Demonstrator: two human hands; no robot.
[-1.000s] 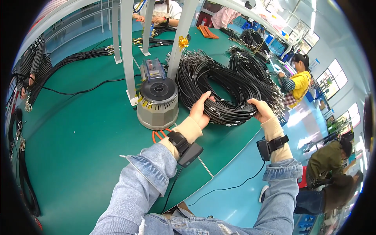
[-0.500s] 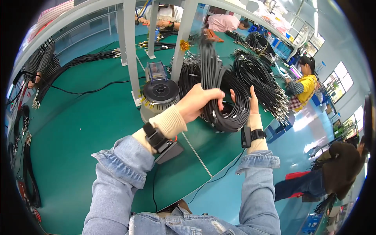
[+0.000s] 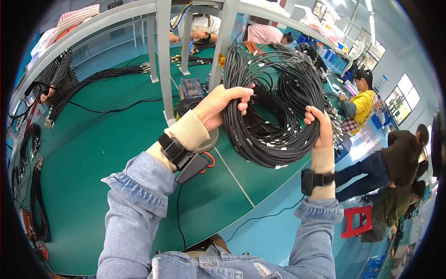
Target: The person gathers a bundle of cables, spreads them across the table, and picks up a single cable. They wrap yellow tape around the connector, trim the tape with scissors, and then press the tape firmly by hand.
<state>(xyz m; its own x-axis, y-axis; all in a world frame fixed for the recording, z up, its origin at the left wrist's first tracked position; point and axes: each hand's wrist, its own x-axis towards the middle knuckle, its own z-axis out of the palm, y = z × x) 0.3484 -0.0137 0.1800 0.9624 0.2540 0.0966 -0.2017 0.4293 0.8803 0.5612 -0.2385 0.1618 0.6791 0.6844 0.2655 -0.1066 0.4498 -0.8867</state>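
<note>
A thick coil of thin black cables (image 3: 274,144) hangs in the air above the green table (image 3: 107,153). My left hand (image 3: 220,106) grips the coil's left side, fingers curled over the strands. My right hand (image 3: 318,125) clasps its right side. Both wrists wear black bands with small devices. More black cable bundles (image 3: 297,69) lie on the table behind the lifted coil. A grey round machine (image 3: 191,95) with a blue top stands partly hidden behind my left hand.
White frame posts (image 3: 165,60) rise from the table. Long cable bundles (image 3: 107,74) stretch across the far left. Other people sit at the far side and stand at the right, one in yellow (image 3: 360,104). A red stool (image 3: 357,221) sits on the blue floor.
Both hands have raised the cable coil off the table pile and brought it up toward the camera; it now hangs upright between them.
</note>
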